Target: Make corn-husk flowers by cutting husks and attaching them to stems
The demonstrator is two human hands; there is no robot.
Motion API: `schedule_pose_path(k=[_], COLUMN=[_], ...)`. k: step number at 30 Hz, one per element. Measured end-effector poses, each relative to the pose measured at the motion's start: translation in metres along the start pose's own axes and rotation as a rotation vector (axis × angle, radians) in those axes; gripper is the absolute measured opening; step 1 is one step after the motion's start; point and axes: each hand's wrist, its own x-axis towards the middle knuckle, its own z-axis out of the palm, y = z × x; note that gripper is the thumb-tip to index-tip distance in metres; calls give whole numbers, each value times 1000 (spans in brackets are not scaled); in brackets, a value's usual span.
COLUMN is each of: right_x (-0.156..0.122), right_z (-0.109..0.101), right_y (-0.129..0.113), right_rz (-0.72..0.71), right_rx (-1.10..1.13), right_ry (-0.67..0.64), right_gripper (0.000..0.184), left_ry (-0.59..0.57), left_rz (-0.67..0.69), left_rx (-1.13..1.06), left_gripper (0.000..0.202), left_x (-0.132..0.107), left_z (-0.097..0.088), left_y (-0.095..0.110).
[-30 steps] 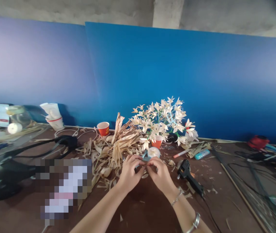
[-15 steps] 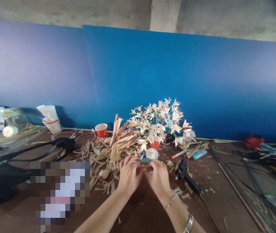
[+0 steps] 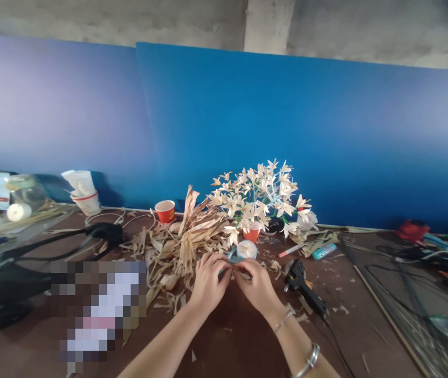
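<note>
My left hand (image 3: 212, 281) and my right hand (image 3: 256, 283) meet above the table, their thumbs and forefingers pinched together. Whatever lies between the fingertips is too small to make out. Just beyond them stands a small round tub (image 3: 246, 249) with pale contents, and a grey-blue flat tool (image 3: 233, 255) shows partly behind my left fingers. Farther back, pale husk flowers (image 3: 255, 191) on green stems rise from an orange-red paper cup (image 3: 252, 232). A heap of dried corn husks (image 3: 187, 241) spreads to the left of my left hand.
Right of my hands lies a black glue gun (image 3: 305, 289) with its cord trailing forward. Behind it are a marker (image 3: 290, 250) and a light-blue case (image 3: 324, 251). A red cup (image 3: 164, 211) stands at the back, black straps (image 3: 106, 233) at left, thin sticks and wires (image 3: 424, 310) at far right.
Both hands stay pinched close together, with the fingers shifted slightly. My right wrist has moved a little to the right. The things on the table are where they were.
</note>
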Motion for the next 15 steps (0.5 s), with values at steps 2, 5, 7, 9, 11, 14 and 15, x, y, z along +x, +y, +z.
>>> schedule_pose_path(k=[2,5,7,9,11,14,15], right_x=[-2,-4,-5,-6,-7,-6,-5], right_z=[4,8,10,12,13,8,6], right_y=[-1,-1,-3,-6,-9,-8,-7], right_rz=[12,36,52,70,92,120,115], right_rx=[-77,-177,-219,-258,-309,-370,-371], right_ry=[2,40,57,63,80,150,166], right_gripper=[14,14,14,14,14,14,14], left_ry=[-6,23,51,67,83,140,181], left_rz=[4,-15,-30,-44,-60,-105,-136], left_rx=[19,70,93,109,128,175,197], left_gripper=[8,8,10,10,9,9,10], left_x=[-1,-3,-5,-7,-7,-5,-4], left_z=[0,1,2,5,6,4,2], left_y=[3,8,10,11,9,0,-5])
